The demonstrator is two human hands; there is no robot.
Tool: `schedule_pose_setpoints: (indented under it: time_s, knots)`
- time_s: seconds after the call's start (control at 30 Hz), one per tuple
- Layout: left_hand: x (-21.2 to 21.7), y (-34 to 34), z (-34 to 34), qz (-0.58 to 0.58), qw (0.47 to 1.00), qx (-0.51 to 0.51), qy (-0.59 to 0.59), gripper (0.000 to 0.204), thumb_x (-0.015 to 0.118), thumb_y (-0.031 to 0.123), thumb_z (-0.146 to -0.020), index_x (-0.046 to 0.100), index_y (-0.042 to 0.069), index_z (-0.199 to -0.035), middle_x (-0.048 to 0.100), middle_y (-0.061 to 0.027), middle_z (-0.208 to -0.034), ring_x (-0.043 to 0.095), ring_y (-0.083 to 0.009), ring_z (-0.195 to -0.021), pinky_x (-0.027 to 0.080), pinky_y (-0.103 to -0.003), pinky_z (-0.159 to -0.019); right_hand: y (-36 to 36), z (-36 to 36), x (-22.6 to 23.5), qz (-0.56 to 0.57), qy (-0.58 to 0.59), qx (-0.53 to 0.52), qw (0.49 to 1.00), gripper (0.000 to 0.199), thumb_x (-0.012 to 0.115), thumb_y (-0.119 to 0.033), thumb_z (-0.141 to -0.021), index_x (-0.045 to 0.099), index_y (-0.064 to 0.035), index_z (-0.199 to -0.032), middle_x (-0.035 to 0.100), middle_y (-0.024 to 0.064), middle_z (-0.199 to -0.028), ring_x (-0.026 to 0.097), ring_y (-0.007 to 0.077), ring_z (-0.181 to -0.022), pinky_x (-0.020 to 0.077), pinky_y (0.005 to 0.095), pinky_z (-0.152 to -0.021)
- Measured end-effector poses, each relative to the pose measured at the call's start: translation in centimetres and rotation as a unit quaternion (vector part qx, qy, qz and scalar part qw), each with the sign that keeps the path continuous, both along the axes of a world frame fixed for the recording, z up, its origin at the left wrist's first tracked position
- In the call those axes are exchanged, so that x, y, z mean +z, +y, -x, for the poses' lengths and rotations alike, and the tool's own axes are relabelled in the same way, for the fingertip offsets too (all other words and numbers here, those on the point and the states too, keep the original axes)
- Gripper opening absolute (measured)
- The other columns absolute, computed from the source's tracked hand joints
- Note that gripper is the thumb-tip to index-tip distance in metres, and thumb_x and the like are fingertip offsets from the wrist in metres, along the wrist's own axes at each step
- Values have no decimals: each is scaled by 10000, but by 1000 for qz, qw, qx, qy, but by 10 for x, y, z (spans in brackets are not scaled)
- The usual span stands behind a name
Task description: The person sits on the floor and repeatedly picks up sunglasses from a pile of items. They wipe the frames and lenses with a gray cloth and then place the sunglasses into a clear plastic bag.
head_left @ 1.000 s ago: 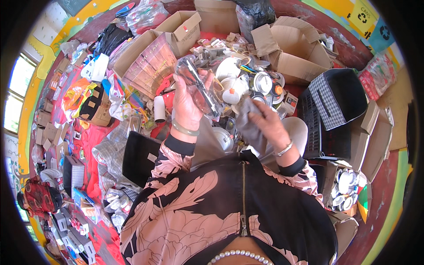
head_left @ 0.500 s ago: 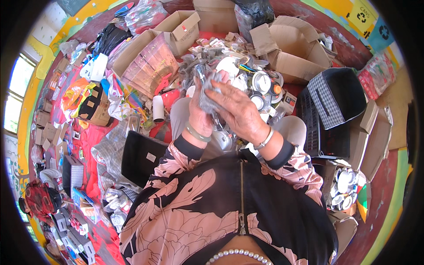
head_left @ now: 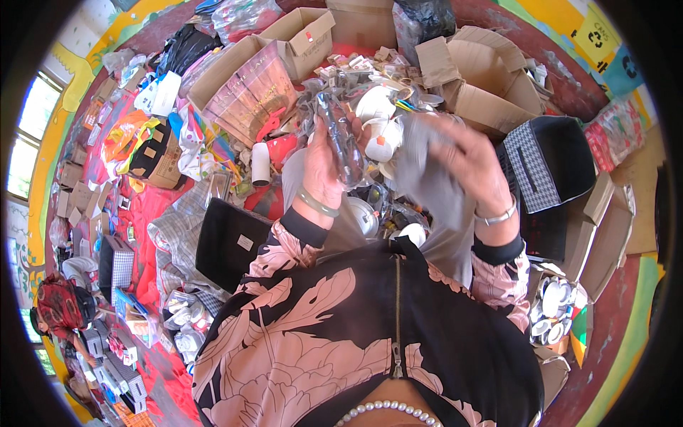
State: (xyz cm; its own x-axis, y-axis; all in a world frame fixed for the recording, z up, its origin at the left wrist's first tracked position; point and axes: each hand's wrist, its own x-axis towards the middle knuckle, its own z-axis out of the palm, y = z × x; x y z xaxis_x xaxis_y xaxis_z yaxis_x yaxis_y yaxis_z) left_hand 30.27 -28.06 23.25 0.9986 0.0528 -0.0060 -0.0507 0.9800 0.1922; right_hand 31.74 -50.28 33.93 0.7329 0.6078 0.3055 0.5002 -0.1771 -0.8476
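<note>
My left hand (head_left: 321, 169) is closed round a long, narrow, dark shiny item in clear plastic wrap (head_left: 340, 142), held upright above my lap; its exact kind cannot be made out. To the right, my right hand (head_left: 475, 160), smeared by motion, grips a striped grey cloth (head_left: 425, 167) that hangs from the fingers, apart from the wrapped item. Behind both hands lies a heap of small goods. It includes a white cup-shaped piece (head_left: 384, 139) and, near my lap, a round white-and-grey lid-like disc (head_left: 361, 215).
Beyond the heap stand an open cardboard box (head_left: 491, 78) and a wood-print box (head_left: 249, 92). A black bin (head_left: 231, 242) sits by my left arm. At right is a houndstooth-edged black bin (head_left: 548, 164); a box of white round pieces (head_left: 553, 306) lies nearer.
My right hand has swung right with the cloth, away from the left hand. The wrapped item, earlier partly covered by the cloth, is now exposed in my left hand.
</note>
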Motion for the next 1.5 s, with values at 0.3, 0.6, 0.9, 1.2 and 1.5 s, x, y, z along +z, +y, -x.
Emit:
schedule_pose_setpoints:
  time_s: [0.3, 0.6, 0.9, 1.2, 1.5]
  knots:
    - [-9, -6, 0, -35, 998, -39, 36, 383, 338, 383, -963, 557, 81, -1048, 617, -86, -973, 603, -247, -905, 501, -396, -811, 70, -2, -66, -42, -99, 57, 993, 383, 533, -99, -871, 512, -121, -1252, 559, 99, -1187, 534, 183, -1060, 425, 316, -898]
    - [-56, 19, -19, -41, 991, 64, 111, 269, 375, 278, -961, 513, 63, -1042, 585, -94, -990, 569, -242, -909, 482, -418, -802, 3, -2, -84, -112, 347, -104, 925, 372, 493, -101, -907, 474, -40, -1273, 556, 56, -1152, 527, 140, -1031, 410, 265, -903]
    - [-11, -25, 4, -49, 992, -26, 116, 340, 373, 288, -968, 490, 10, -1127, 577, -128, -1062, 565, -263, -971, 467, -414, -856, 40, 26, -84, 57, -216, -71, 972, 604, 646, -15, -714, 480, -161, -1276, 501, 195, -1214, 518, 329, -1076, 437, 361, -896]
    - [-11, -51, 17, -8, 993, -88, 72, 345, 595, 217, -864, 496, 44, -1145, 583, -57, -1053, 554, -226, -967, 389, -378, -937, 28, 28, -83, 67, -277, -163, 945, 545, 653, 13, -616, 573, -137, -1133, 567, 155, -952, 577, 337, -843, 493, 381, -721]
    - [8, -43, 19, -148, 989, 5, 27, 444, 616, 185, -842, 425, 90, -1231, 554, -65, -1021, 573, -177, -854, 497, -326, -735, 25, 23, -112, -256, 121, -226, 932, 310, 617, -63, -829, 543, -44, -1130, 615, 105, -966, 612, 194, -825, 491, 262, -705]
